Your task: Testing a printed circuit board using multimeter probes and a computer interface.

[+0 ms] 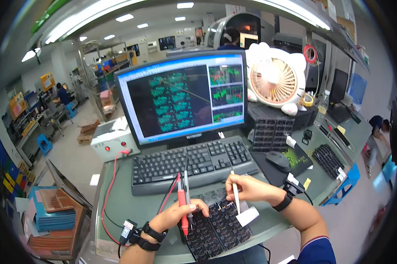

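Note:
A dark panel of small circuit boards [216, 233] lies at the table's front edge, under both hands. My left hand [176, 214] is closed round a red test probe [182, 200], which stands tilted over the panel's left side. A slim grey-black probe [187, 189] stands beside it in the same grip. My right hand [249, 188] pinches a slim white stick-like tool [236, 193] over the panel's upper right part. At the tool's lower end is a blank-looking white slip [247, 216]; I cannot tell whether it is attached.
Behind the panel are a black keyboard [194, 165] and a monitor [167, 101] showing a board layout. A meter box [112, 143] with a red lead [107, 193] stands left. On the right are a mouse [277, 161], an upright board panel [271, 134] and a white fan [275, 79].

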Tool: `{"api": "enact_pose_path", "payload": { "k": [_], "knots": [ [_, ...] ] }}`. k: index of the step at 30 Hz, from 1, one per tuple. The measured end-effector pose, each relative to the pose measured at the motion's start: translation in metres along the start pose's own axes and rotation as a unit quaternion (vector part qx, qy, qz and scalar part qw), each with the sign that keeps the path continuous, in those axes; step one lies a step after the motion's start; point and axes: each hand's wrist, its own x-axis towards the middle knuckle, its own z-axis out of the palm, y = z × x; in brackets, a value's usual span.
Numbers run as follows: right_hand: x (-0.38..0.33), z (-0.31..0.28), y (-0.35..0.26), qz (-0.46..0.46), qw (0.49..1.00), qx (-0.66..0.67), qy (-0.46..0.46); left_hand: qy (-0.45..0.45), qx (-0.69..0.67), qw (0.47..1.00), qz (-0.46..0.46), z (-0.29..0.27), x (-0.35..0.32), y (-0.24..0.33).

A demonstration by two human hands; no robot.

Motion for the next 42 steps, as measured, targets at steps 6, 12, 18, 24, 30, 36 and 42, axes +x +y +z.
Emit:
{"api": "enact_pose_path", "payload": {
  "k": [6,12,18,24,30,36,42],
  "knots": [
    [-0.004,0.007,-0.009,-0.034,0.997,-0.061,-0.029,0.087,0.015,0.995,-0.050,0.023,-0.005,0.003],
    [-0.005,0.005,-0.006,-0.024,0.999,-0.031,-0.003,0.078,-0.003,0.994,-0.070,0.025,-0.006,0.003],
    [0.006,0.024,-0.036,-0.037,0.999,-0.002,0.027,0.068,0.190,0.978,-0.045,0.026,-0.003,-0.004],
    [0.022,0.051,-0.043,0.014,0.945,0.298,-0.136,0.047,0.206,0.975,-0.069,0.034,0.000,0.001],
    [0.002,0.017,-0.030,0.008,0.960,0.276,0.035,0.061,0.133,0.985,-0.096,0.033,-0.001,0.000],
    [-0.012,0.008,-0.006,0.072,0.939,0.330,0.071,0.068,0.157,0.980,-0.102,0.032,-0.001,0.004],
    [-0.010,0.002,0.003,0.111,0.936,0.334,-0.025,0.064,0.157,0.976,-0.137,0.030,0.000,0.010]
  ]
}}
